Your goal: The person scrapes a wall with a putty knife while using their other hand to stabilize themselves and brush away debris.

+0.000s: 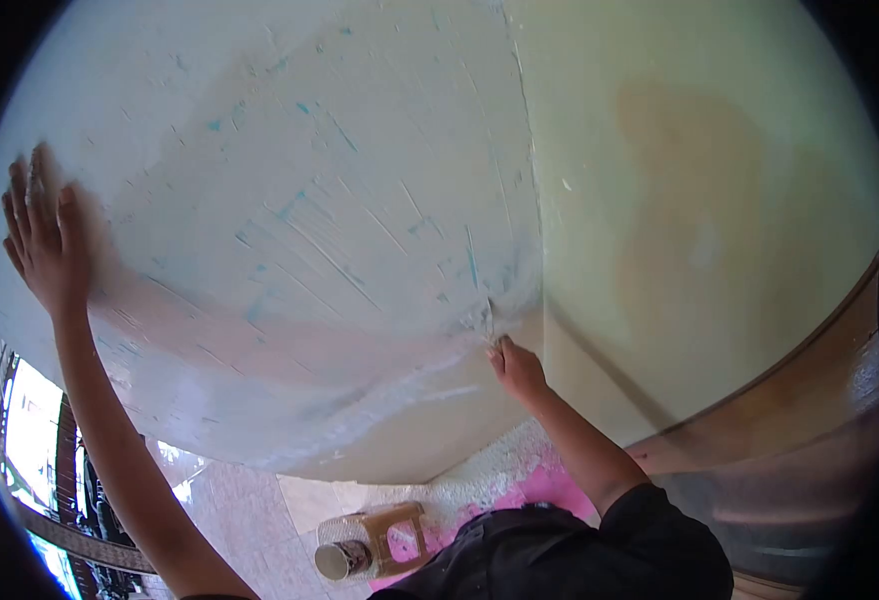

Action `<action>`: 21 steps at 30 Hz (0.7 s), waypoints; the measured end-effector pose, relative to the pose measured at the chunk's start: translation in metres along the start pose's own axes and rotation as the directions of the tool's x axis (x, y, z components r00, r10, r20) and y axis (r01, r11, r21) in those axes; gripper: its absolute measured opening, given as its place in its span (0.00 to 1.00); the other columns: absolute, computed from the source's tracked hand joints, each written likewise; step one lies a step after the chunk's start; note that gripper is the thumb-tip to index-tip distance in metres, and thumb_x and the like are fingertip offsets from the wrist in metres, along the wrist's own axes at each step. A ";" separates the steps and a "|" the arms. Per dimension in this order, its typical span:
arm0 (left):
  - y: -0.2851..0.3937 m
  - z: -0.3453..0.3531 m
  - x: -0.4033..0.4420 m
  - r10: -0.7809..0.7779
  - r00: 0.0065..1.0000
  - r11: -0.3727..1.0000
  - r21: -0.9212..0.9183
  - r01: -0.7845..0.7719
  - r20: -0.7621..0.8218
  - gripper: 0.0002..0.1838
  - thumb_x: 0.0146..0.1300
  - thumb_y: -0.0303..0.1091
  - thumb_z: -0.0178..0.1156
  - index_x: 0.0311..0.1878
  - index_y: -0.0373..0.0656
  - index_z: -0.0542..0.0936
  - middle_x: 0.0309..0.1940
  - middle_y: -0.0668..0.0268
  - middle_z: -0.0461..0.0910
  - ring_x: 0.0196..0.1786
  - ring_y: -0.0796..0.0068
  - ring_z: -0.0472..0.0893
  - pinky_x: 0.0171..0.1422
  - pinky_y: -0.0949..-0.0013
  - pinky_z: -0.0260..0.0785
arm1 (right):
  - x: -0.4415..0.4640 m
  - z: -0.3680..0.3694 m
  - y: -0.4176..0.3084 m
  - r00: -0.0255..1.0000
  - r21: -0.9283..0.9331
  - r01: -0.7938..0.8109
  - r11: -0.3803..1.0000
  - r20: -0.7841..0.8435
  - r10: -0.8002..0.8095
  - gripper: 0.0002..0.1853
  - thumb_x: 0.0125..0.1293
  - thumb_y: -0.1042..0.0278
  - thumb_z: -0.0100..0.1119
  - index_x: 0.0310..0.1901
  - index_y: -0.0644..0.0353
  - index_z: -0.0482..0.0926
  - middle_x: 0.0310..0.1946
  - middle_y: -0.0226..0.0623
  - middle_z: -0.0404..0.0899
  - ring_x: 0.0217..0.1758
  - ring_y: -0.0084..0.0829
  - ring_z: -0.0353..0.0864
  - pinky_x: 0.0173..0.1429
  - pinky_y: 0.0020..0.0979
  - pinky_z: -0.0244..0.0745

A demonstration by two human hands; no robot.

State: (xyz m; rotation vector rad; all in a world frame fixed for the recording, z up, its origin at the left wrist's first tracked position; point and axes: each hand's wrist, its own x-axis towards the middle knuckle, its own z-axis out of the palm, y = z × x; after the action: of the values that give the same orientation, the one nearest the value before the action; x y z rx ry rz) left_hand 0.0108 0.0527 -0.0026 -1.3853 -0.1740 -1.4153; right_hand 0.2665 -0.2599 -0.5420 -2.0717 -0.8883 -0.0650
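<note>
A pale grey-white wall (340, 130) fills the left and middle of the view, marked with long scratches and small blue-green patches. My left hand (50, 240) rests on it at the far left, fingers spread and pointing up. Near the corner, low on this wall, my right hand (517, 368) is closed around the handle of a putty knife (490, 318). Its blade meets the wall at a grey, rough patch, and most of the handle is hidden in my fingers. A whitish smear runs below and left of the blade.
A yellow-green wall (690, 200) with a brownish stain joins at the corner. Below, a plastic stool (400, 515) stands with a can (343, 560) on or beside it. White debris and a pink patch (550, 490) lie on the floor. A wooden-brown surface (810, 400) curves along the right.
</note>
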 end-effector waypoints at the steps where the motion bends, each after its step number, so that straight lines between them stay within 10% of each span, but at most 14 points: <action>1: 0.001 -0.001 0.000 0.002 1.000 1.000 -0.012 -0.002 0.017 0.37 0.67 0.71 0.33 0.75 0.66 0.59 0.76 0.70 0.56 0.78 0.61 0.53 0.77 0.39 0.40 | -0.030 0.020 0.026 1.000 -0.002 -0.014 1.000 0.015 0.015 0.16 0.71 0.54 0.52 0.41 0.60 0.70 0.26 0.48 0.79 0.32 0.53 0.80 0.36 0.50 0.74; 4: 0.000 0.001 0.002 0.028 0.999 0.999 0.023 -0.028 -0.033 0.36 0.67 0.70 0.34 0.73 0.67 0.62 0.74 0.69 0.61 0.76 0.59 0.58 0.75 0.39 0.48 | -0.070 0.030 0.057 0.990 0.096 -0.077 0.992 0.126 0.064 0.13 0.71 0.57 0.51 0.39 0.60 0.69 0.28 0.50 0.77 0.33 0.55 0.79 0.36 0.50 0.73; 12: -0.015 0.012 -0.007 0.062 0.998 0.998 -0.033 -0.062 0.001 0.36 0.67 0.71 0.33 0.73 0.67 0.62 0.72 0.68 0.64 0.74 0.59 0.62 0.75 0.40 0.50 | 0.055 -0.088 -0.077 0.951 0.191 0.222 0.956 -0.258 -0.169 0.15 0.70 0.56 0.53 0.39 0.62 0.71 0.26 0.50 0.78 0.33 0.55 0.79 0.35 0.48 0.73; 21: -0.025 0.020 -0.013 0.039 0.998 0.999 0.007 -0.040 0.052 0.37 0.67 0.72 0.31 0.73 0.65 0.63 0.71 0.66 0.66 0.73 0.58 0.64 0.75 0.41 0.50 | -0.073 0.022 0.067 0.995 0.163 -0.091 0.983 0.047 0.084 0.17 0.71 0.53 0.51 0.39 0.61 0.69 0.25 0.50 0.78 0.31 0.55 0.80 0.35 0.49 0.74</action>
State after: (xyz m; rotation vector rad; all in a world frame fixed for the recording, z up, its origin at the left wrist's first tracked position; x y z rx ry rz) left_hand 0.0007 0.0842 0.0075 -1.4116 -0.1848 -1.3456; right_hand 0.2476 -0.3111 -0.6281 -1.9604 -0.7978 0.0943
